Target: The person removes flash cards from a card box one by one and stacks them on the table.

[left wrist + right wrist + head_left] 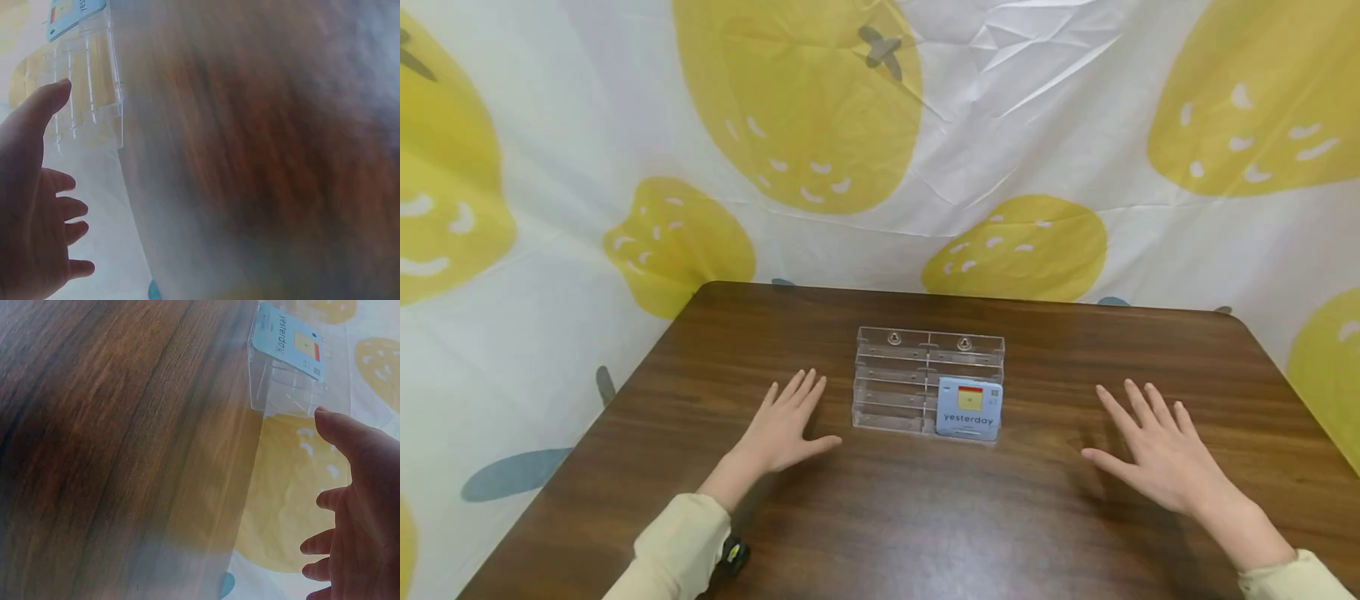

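A clear plastic tiered rack (889,385) with two columns of slots stands on the brown wooden table, between the hands. In its front right slot leans a light blue card-like packet (968,421) printed "yesterday", with a yellow and red picture. My left hand (786,429) is to the left of the rack, fingers spread and palm down, holding nothing. Off to the right, farther from the rack, my right hand (1161,454) is spread the same way and is also without anything in it. Both wrist views show the thumb apart from the extended fingers.
The wooden table (1037,533) has rounded far corners. Behind it and along its sides hangs a white cloth (842,250) with large yellow lemon prints. A small black object (734,554) sits at the left wrist, beside the pale sleeve (681,533).
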Available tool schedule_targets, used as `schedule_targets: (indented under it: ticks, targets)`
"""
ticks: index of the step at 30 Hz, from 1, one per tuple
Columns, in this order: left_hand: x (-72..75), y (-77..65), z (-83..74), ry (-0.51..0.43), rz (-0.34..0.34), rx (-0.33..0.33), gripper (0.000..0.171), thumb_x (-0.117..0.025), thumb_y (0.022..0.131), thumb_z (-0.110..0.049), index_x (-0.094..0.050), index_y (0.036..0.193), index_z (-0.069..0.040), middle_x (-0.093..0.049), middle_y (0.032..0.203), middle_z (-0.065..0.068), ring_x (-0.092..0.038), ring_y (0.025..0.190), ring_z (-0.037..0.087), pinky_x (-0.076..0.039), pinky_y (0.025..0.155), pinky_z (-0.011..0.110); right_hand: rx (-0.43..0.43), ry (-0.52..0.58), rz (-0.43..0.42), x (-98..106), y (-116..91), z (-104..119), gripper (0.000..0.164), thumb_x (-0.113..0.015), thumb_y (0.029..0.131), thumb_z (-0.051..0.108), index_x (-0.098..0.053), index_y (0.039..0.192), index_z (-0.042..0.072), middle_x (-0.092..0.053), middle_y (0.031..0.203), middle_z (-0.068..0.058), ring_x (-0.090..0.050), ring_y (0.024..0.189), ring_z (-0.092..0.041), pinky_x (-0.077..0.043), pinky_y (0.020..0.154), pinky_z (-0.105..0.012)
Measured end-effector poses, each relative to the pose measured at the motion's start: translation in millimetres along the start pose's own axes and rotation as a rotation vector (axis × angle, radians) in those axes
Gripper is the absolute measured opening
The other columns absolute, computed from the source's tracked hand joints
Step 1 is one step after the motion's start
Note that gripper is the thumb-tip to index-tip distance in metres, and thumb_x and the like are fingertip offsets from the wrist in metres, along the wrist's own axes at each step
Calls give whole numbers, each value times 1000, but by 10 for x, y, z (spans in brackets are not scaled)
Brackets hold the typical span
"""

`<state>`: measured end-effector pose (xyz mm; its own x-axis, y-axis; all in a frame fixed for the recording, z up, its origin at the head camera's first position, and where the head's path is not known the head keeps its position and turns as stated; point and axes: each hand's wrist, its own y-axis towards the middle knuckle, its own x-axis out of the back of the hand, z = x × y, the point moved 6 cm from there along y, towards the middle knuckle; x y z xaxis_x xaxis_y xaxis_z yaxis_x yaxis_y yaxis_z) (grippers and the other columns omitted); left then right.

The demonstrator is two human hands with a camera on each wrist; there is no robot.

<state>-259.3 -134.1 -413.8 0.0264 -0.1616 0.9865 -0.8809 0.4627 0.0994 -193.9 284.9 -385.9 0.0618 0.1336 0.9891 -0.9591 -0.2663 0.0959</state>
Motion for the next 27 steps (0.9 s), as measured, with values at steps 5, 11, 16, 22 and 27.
schedule_targets:
  ticks: [5,11,16,22,27]
  targets:
    - [-7,39,-12,-14,-14,-11,90,-54,79,-60,-25,142,-3,-23,147,17,-19,136,30,-15,107,55,2,6,8,7,9,13,85,-47,86,56,-4,147,14,-14,141,-36,-8,129,-53,-6,98,-68]
    - [3,85,-20,-36,-25,-7,92,-57,78,-60,-22,144,-5,-21,148,14,-18,136,28,-15,108,51,9,3,10,6,7,36,85,-46,87,56,-5,147,14,-14,141,-36,-9,129,-53,-5,99,-68]
    - [1,119,-43,-48,-20,-12,93,-58,77,-59,-21,144,-5,-19,149,13,-16,137,26,-14,109,48,20,-11,-8,-9,-4,51,84,-47,86,56,-7,147,14,-16,141,-36,-12,128,-53,-7,98,-68]
    - [9,195,-89,-72,-40,-57,94,-62,76,-56,-23,142,-1,-23,147,16,-22,135,29,-20,108,47,22,-24,-21,-5,-1,58,84,-48,86,57,-10,147,13,-19,140,-36,-16,126,-54,-10,97,-68]
    - [21,243,-124,-97,-64,-87,96,-66,74,-53,-25,142,1,-25,146,17,-26,133,31,-24,107,47,20,-18,-23,-5,-8,68,84,-48,85,57,-12,147,13,-19,140,-36,-16,126,-53,-10,97,-68]
